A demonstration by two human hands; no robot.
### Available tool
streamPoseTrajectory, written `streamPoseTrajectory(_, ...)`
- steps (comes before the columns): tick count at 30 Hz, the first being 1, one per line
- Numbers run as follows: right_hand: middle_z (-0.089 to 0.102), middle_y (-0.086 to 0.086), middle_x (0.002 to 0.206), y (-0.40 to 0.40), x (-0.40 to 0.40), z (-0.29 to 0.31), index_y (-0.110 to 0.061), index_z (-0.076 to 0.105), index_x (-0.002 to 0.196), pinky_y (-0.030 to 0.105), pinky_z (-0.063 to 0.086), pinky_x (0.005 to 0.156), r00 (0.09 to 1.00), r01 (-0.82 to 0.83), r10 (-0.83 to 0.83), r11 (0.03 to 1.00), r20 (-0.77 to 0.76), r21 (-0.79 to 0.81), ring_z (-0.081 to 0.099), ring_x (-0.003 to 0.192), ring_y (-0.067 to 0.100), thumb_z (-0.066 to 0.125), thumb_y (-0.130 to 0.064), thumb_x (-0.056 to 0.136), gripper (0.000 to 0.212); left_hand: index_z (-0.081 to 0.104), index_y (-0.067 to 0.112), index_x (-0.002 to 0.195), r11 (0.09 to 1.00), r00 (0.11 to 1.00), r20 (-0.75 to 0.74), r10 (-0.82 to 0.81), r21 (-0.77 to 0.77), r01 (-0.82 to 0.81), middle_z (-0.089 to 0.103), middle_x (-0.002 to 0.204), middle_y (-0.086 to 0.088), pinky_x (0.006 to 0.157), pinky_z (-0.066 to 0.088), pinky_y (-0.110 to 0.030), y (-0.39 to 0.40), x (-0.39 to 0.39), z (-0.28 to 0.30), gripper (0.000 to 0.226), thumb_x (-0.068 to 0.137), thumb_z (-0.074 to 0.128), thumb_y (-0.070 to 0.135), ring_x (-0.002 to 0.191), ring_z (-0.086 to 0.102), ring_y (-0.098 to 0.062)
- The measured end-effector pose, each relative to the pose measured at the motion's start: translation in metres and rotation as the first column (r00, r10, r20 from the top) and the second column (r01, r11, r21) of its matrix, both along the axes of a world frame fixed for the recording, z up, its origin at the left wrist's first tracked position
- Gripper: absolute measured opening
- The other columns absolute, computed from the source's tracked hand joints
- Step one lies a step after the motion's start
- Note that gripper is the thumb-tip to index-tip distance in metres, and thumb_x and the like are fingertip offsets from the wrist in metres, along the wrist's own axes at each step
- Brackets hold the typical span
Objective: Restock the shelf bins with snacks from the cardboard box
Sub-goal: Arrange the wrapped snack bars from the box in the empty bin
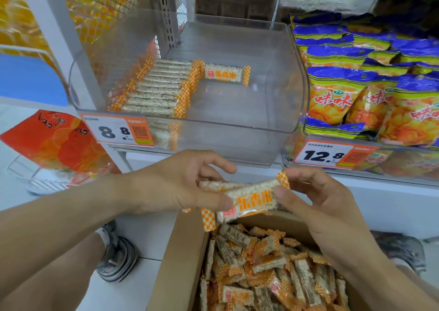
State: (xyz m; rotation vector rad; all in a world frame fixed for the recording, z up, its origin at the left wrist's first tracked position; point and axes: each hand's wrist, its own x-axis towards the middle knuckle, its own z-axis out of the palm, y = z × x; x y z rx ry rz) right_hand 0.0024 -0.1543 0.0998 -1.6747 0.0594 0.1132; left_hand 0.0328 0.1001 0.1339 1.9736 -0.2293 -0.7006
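Grip: while both hands, left hand (pixel 180 184) and right hand (pixel 318 199), pinch crinkly rice bars (pixel 249 201).
Clear bin (pixel 237 125): one bar row (pixel 156 89).
Cardboard box (pixel 180 258): loose bars.

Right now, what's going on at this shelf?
A person is restocking rice bars. Both hands hold a small bundle of bars above the open cardboard box, which is full of the same bars: the left hand grips its left end, the right hand pinches the right. The clear bin ahead holds one neat row of bars along its left side and a single bar lying flat at the back; the rest is bare. The neighbouring bin holds chip bags.
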Motion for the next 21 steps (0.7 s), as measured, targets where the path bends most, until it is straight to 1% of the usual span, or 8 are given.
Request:
streamPoseTrajectory(3,0.074,-0.002,0.098,-0.001,0.004,0.002,-0.016,0.067,0.095,0.027,0.053,0.077,0.989,-0.086,0.101,0.986,-0.104,0.145,0.069,0.083,0.016,0.082,-0.029,0.07,0.033,0.068,0.026,0.109,0.99,0.992,-0.014,0.127,-0.066,-0.128,0.076,0.102,0.001,0.079,0.055,-0.028,-0.002,-0.005,-0.001,0.044,0.067,0.077,0.033,0.091,0.073,-0.021)
streamPoseTrajectory(5,0.069,0.001,0.097,-0.001,0.003,0.005,-0.013,0.063,0.098,0.023,0.054,0.069,0.98,-0.144,0.169,0.966,-0.105,0.217,0.065,0.074,0.017,0.086,-0.025,0.07,0.039,0.068,0.017,0.103,0.972,0.985,-0.073,0.154,-0.169,-0.165,0.076,0.101,-0.009,0.069,0.057,-0.031,-0.002,-0.01,0.0,0.034,0.071,0.072,0.023,0.075,0.072,-0.032)
streamPoseTrajectory(8,0.067,0.001,0.117,0.003,0.001,0.007,-0.021,0.065,0.114,0.024,0.054,0.073,0.966,-0.239,0.252,0.955,-0.055,0.178,0.064,0.083,0.02,0.089,-0.036,0.069,0.053,0.069,0.013,0.096,0.95,0.983,-0.062,0.171,-0.253,-0.181,0.073,0.098,-0.012,0.062,0.057,-0.031,0.003,-0.015,0.005,0.02,0.076,0.069,0.018,0.061,0.068,-0.034)
streamPoseTrajectory(10,0.066,0.003,0.124,0.008,0.0,0.008,-0.026,0.067,0.12,0.035,0.054,0.081,0.958,-0.284,0.286,0.953,-0.014,0.104,0.062,0.096,0.035,0.088,-0.052,0.066,0.063,0.07,0.01,0.096,0.951,0.984,0.009,0.177,-0.258,-0.169,0.073,0.084,-0.005,0.061,0.054,-0.025,0.009,-0.015,0.01,0.015,0.081,0.07,0.013,0.058,0.067,-0.032)
streamPoseTrajectory(13,0.068,0.009,0.121,0.016,-0.006,0.014,-0.017,0.071,0.112,0.057,0.052,0.084,0.945,-0.325,0.317,0.933,0.077,0.156,0.059,0.107,0.049,0.087,-0.047,0.071,0.053,0.073,0.008,0.096,0.954,0.979,0.108,0.17,-0.269,-0.136,0.069,0.072,-0.005,0.059,0.052,-0.026,0.015,-0.016,0.018,0.018,0.082,0.068,0.018,0.055,0.064,-0.028)
streamPoseTrajectory(14,0.069,0.012,0.119,0.018,-0.008,0.018,-0.015,0.072,0.11,0.058,0.053,0.081,0.939,-0.341,0.328,0.926,0.101,0.161,0.061,0.104,0.049,0.087,-0.045,0.071,0.051,0.074,0.007,0.096,0.949,0.979,0.119,0.166,-0.29,-0.126,0.068,0.075,-0.011,0.057,0.052,-0.028,0.018,-0.017,0.021,0.02,0.082,0.067,0.02,0.054,0.063,-0.027)
streamPoseTrajectory(17,0.073,0.01,0.112,0.031,-0.015,0.034,-0.017,0.074,0.101,0.035,0.06,0.074,0.928,-0.363,0.349,0.925,0.13,0.114,0.07,0.096,0.034,0.09,-0.048,0.064,0.051,0.074,0.001,0.096,0.94,0.974,0.155,0.163,-0.325,-0.105,0.068,0.082,-0.02,0.056,0.054,-0.029,0.027,-0.02,0.03,0.022,0.085,0.075,0.02,0.054,0.061,-0.023)
streamPoseTrajectory(21,0.077,0.005,0.096,0.05,-0.01,0.05,-0.02,0.077,0.091,0.022,0.056,0.061,0.947,-0.246,0.239,0.969,0.215,0.007,0.072,0.077,0.018,0.095,-0.035,0.057,0.041,0.07,0.018,0.112,0.925,0.918,0.297,0.262,-0.347,-0.152,0.067,0.098,-0.017,0.069,0.057,-0.026,0.038,-0.019,0.034,0.026,0.091,0.069,0.032,0.076,0.068,-0.017)
